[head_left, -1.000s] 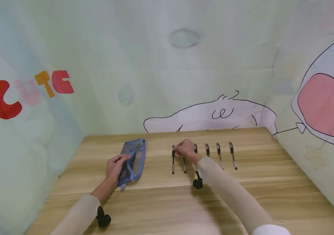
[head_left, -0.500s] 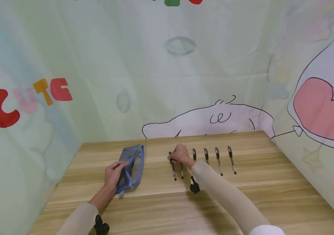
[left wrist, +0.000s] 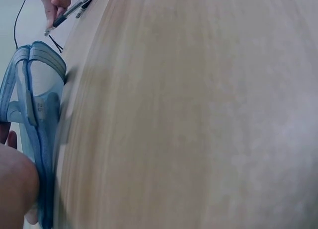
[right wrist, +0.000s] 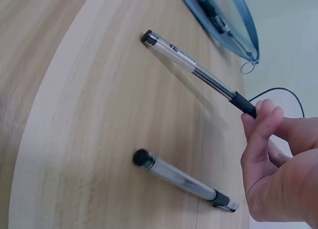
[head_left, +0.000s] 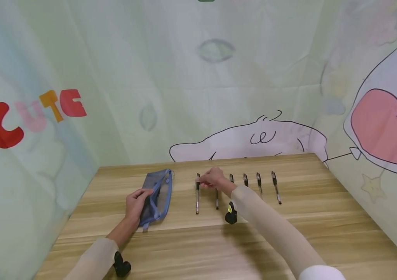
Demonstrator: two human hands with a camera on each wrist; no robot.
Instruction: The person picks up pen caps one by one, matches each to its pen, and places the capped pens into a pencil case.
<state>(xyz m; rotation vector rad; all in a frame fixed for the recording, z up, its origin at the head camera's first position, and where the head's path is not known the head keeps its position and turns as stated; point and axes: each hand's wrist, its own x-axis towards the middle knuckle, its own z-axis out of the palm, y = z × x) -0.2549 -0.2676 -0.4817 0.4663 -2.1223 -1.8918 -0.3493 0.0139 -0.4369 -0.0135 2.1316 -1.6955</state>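
My left hand (head_left: 134, 204) pinches the near edge of a blue mesh zip pencil pouch (head_left: 166, 196), which lies unzipped on the left of the table. In the right wrist view, dark pens (right wrist: 212, 16) show through the pouch's mesh. Between thumb and fingertips, my right hand (head_left: 216, 178) holds a clear-barrelled gel pen (head_left: 197, 198) by its black grip end. That pen (right wrist: 198, 72) slants over the wood with its shadow beneath it. Close below the right hand lies another gel pen (right wrist: 181, 182), partly covered by the hand in the head view.
Several more gel pens, the outermost (head_left: 276, 188) at the right, lie in a row on the wooden table (head_left: 191, 249). My right forearm (head_left: 272, 225) passes over the near ends of some. A printed cloth wall (head_left: 132, 97) rises behind the table's back edge.
My right hand has taken hold of the leftmost pen and shifted it a little left toward the pouch; the pen tilted and then straightened. My left hand keeps its hold on the pouch.
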